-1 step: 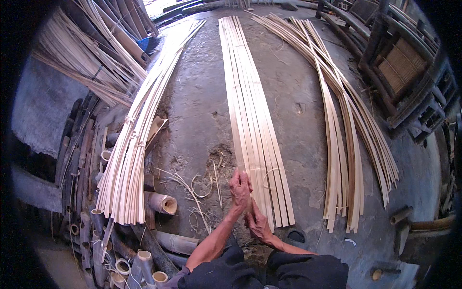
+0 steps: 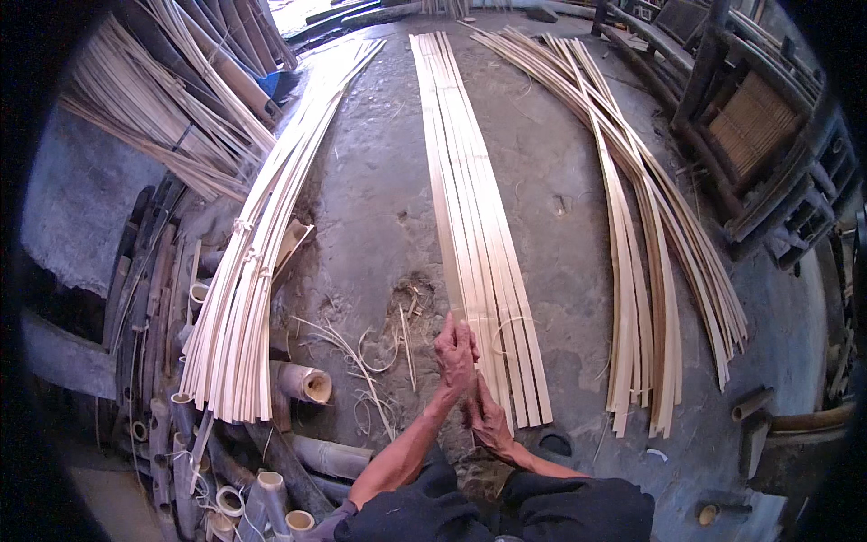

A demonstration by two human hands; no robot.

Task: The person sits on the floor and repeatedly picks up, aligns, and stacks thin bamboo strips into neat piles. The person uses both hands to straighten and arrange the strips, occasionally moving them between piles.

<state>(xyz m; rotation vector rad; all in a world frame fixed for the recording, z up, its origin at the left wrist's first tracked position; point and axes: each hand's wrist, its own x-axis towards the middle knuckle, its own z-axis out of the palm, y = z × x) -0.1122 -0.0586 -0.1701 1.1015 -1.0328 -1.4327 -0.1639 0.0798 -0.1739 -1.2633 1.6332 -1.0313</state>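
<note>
Long, pale bamboo strips (image 2: 488,298) lie side by side on the floor in front of me, running away from my knees. My left hand (image 2: 455,354) is closed around the near part of the leftmost bamboo strip (image 2: 444,244). Just below it and slightly to the right, my right hand (image 2: 489,423) has its fingers curled in at the same strip's near end. My fingers hide most of that end. A thin curled sliver (image 2: 508,330) rests across the strips right of my left hand.
Left lies a tied bundle of bamboo strips (image 2: 237,334); crossing strips (image 2: 646,262) lie right. Cut bamboo tubes (image 2: 312,383) crowd the lower left, near loose shavings (image 2: 361,366). A dark wooden frame (image 2: 759,135) stands at the right, and more strips (image 2: 153,108) lean far left.
My left hand has shifted slightly right, and the leftmost strip in it has moved closer to the strips beside it. My right hand has barely moved.
</note>
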